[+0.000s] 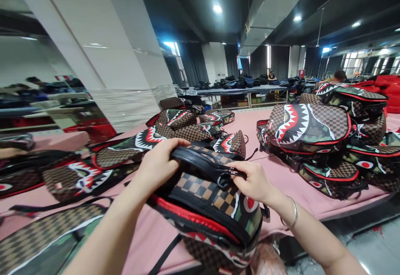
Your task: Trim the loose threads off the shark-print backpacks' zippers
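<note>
Left hand (pixel 162 164) is gripping this checkered backpack (pixel 203 192) by its black handle (pixel 193 158), right hand (pixel 251 182) is pinching the handle's other end. The backpack's sitting near the edge of the pink table (pixel 250 121), similar bags (pixel 309 126) lying around it.

held bag (pixel 203 210): lower end cropped | left hand (pixel 162 160): fingertips hidden by handle (pixel 194 157) | checkered bag (pixel 51 235) toward worktop's (pixel 245 121) near edge: cropped | far dark heap (pixel 226 83): too small

A pink table (pixel 281 183) is bearing checkered shark-mouth backpacks (pixel 233 142). One stack (pixel 308 125) is sitting at right; more bags (pixel 62 179) are lying at left.
</note>
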`<state>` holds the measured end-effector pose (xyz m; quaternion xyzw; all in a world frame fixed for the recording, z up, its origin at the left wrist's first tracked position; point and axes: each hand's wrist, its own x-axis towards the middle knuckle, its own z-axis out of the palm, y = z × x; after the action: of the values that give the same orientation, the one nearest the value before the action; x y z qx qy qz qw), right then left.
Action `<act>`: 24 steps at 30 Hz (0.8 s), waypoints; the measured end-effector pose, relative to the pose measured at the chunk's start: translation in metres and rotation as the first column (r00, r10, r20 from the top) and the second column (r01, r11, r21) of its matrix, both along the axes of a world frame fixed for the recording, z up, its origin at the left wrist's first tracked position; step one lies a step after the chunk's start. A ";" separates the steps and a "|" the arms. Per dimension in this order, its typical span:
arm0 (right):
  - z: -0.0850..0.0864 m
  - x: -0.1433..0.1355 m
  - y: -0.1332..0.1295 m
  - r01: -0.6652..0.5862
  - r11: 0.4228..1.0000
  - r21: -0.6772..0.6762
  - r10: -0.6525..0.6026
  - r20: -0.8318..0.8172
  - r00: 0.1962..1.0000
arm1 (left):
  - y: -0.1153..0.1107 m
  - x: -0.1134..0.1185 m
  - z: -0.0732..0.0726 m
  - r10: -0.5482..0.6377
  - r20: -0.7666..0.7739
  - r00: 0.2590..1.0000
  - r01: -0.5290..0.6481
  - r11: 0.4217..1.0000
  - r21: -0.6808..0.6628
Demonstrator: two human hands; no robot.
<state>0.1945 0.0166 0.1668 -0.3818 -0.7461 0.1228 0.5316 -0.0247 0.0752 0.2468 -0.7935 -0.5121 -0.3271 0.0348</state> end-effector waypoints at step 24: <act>-0.001 0.022 -0.026 0.072 0.982 -0.174 -0.069 0.025 0.997 | -0.075 0.032 -0.038 -0.100 -0.159 0.982 0.109 0.993 0.049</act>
<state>0.2162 -0.0097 0.1656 -0.4544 -0.7234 0.1652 0.4929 0.0071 0.0004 0.2089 -0.8412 -0.4556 -0.2798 0.0804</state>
